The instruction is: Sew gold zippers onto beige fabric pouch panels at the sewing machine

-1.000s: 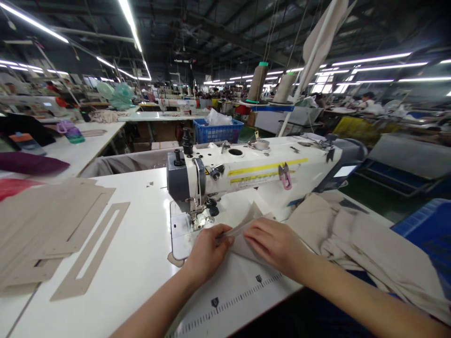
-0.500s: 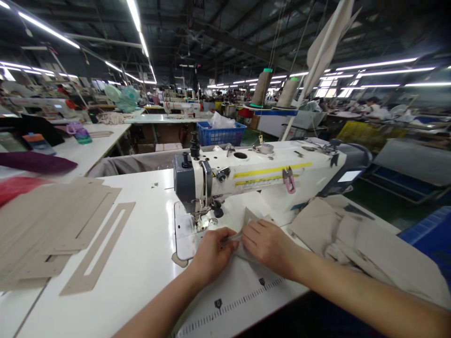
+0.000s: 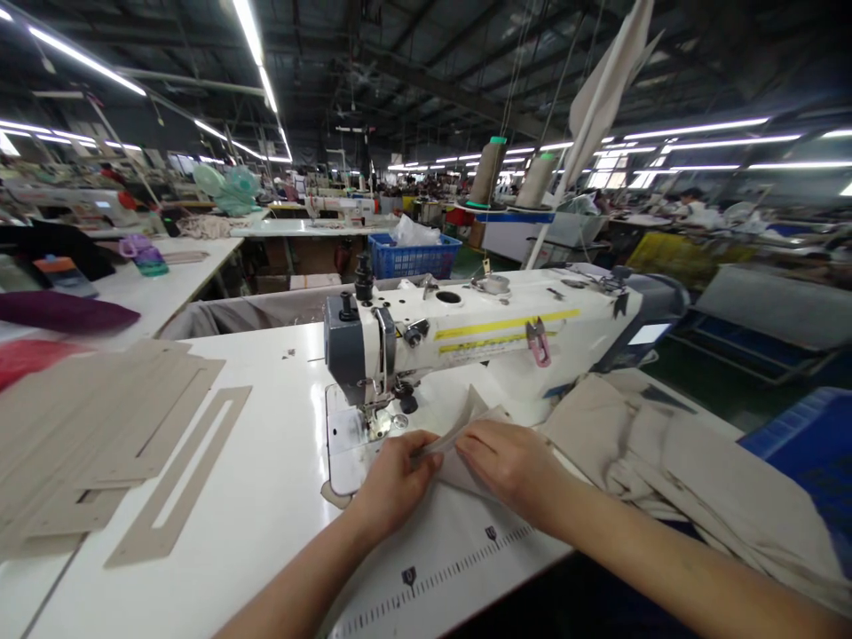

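Both grips pinch the beige fabric piece (image 3: 459, 439): left hand (image 3: 392, 484) and right hand (image 3: 512, 461) on the desk (image 3: 266, 497), before the sewing machine (image 3: 466, 333).

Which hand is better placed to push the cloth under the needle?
Probably the left hand: it holds the cloth at the edge closest to the needle. The right hand rests farther away.
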Available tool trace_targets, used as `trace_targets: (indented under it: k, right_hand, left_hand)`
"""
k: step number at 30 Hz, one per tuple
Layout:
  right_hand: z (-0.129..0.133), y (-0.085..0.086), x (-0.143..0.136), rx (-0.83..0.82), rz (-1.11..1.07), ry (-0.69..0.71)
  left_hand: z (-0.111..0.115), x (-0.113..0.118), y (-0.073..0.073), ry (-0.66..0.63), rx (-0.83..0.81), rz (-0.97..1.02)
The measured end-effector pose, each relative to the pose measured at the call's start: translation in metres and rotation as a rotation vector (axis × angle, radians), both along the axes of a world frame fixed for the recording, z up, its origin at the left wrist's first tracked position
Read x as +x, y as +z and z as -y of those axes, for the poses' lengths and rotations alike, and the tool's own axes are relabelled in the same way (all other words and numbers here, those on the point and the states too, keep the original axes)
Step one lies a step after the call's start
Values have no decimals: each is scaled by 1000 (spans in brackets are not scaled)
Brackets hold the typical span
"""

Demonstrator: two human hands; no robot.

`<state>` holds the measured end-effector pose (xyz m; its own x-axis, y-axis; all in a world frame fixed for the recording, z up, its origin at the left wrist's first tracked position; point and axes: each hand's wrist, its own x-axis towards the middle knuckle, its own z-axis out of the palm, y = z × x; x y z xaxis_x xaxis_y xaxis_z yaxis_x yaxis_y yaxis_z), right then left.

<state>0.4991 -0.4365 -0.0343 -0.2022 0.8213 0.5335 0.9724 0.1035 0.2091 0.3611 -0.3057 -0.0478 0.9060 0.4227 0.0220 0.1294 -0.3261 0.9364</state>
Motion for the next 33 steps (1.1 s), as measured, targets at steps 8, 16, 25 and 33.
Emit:
trace_targets:
  k: [8, 16, 25, 33]
  right_hand:
    - [-12, 4, -9, -20, 326, 79]
    - [6, 29, -1, 83, -543, 21]
    - [6, 40, 95, 518, -579, -537]
    - [26, 3, 16, 317, -283, -488]
  left_hand:
    - [2, 2, -6, 13, -4, 35]
    - [-5, 2, -10, 28, -35, 37]
    - [-6, 4, -11, 45, -89, 51]
    - [-8, 6, -15, 64, -102, 63]
